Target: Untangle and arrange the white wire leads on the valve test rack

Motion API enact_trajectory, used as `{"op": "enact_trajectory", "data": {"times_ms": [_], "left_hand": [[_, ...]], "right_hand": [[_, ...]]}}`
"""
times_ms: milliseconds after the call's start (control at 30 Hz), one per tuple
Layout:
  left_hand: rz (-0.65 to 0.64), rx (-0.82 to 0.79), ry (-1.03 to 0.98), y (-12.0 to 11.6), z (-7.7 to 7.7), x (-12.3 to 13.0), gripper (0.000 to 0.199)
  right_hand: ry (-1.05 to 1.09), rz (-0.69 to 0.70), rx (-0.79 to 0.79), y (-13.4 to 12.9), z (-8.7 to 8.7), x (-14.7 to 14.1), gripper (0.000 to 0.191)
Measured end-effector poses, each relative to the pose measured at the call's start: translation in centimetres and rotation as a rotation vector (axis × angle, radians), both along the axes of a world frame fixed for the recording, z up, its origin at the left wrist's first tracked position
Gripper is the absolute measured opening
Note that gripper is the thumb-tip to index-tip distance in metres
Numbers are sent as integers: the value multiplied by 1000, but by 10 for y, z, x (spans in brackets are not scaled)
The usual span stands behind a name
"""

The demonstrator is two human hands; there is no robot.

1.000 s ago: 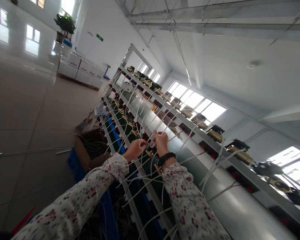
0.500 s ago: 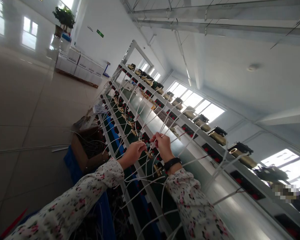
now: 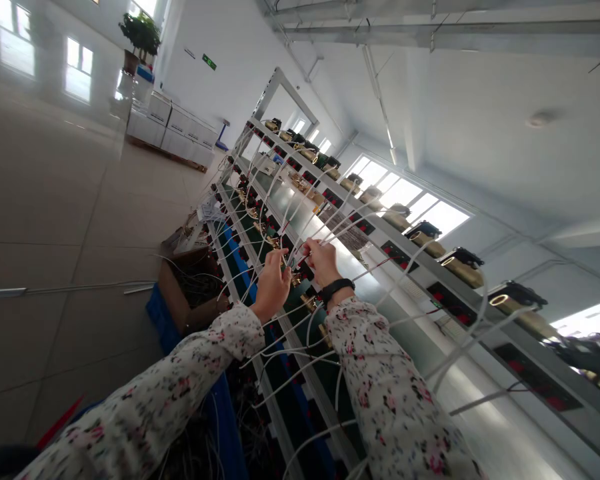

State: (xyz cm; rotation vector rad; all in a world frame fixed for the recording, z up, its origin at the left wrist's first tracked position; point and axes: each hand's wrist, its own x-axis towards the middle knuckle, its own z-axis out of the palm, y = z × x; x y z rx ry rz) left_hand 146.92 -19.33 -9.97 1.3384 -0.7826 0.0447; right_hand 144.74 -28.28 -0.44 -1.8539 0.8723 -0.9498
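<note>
My right hand (image 3: 323, 261), with a black band at the wrist, pinches a thin white cable (image 3: 341, 230) among the cables crossing the rack. Close by on the left is my left hand (image 3: 274, 283), its thumb and fingers apart and nothing visible held in them. Thin wire ends show faintly between the two hands, too small to make out well. Below the hands, brass valve bodies (image 3: 309, 303) sit on the lower row. Black panels with red terminals (image 3: 400, 255) line the rail to the right.
A long metal rack (image 3: 375, 230) runs diagonally, with brass valves (image 3: 463, 267) with black tops along its upper rail. A cardboard box (image 3: 173, 293) of dark cables stands left, beside blue bins (image 3: 230, 427). White boxes (image 3: 173, 127) on a pallet and a potted plant (image 3: 140, 33) are farther back.
My left hand has opened from a pinch and its fingers have risen. My right hand keeps its pinch, slightly higher in view. The camera view has shifted a little.
</note>
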Motion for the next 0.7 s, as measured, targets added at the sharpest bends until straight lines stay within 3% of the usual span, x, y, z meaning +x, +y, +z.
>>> {"op": "enact_trajectory", "data": {"times_ms": [67,200,300,400,467,567,633,700], "left_hand": [[-91,35,26,-13,-3,11,40],[-296,141,14,-29,-5,17,14],[-319,141,15,-25,-6,13,25],[-247,116,53,-17,-6,12,30],[-118,97,106,-14,-5,14,22],[88,74,170,-15,-1,20,33],[104,78,124,-20,1,24,33],[27,96,41,-28,3,28,30]], "right_hand": [[-12,-11,41,1,1,-4,18],[-4,-45,128,2,4,-7,22],[26,-45,169,3,5,-6,20],[51,18,197,6,7,-6,17],[59,54,215,9,10,-8,18],[60,48,233,12,12,-11,20],[60,11,236,11,12,-11,19],[57,-43,231,8,10,-8,18]]}}
